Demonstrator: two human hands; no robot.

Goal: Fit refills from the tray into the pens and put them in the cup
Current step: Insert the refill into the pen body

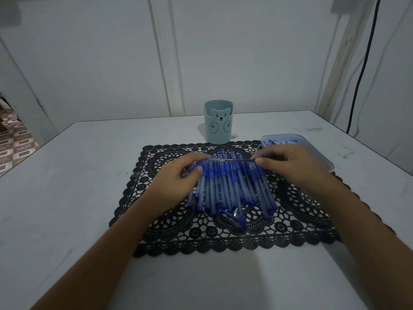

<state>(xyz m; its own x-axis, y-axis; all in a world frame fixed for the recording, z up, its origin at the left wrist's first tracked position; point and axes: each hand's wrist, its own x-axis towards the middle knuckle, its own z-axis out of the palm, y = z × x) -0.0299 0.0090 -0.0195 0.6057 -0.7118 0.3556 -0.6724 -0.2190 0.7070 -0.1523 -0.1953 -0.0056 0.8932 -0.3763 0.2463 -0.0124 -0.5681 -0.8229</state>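
While the left hand (178,175) grips a pen (214,161) above the heap of blue pens (232,189) on the black lace mat (290,211), the right hand (288,166) pinches a thin refill (241,160) whose end meets that pen. The bear cup (218,121) stands behind the mat, and the refill tray (315,148) sits at its far right corner.

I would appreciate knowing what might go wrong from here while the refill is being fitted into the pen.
The thin refill, pinched by the right hand some way from the pen in the left hand, could bend or miss the opening. Both hands work directly over the pile of pens on the mat, so a dropped pen might get lost among them.
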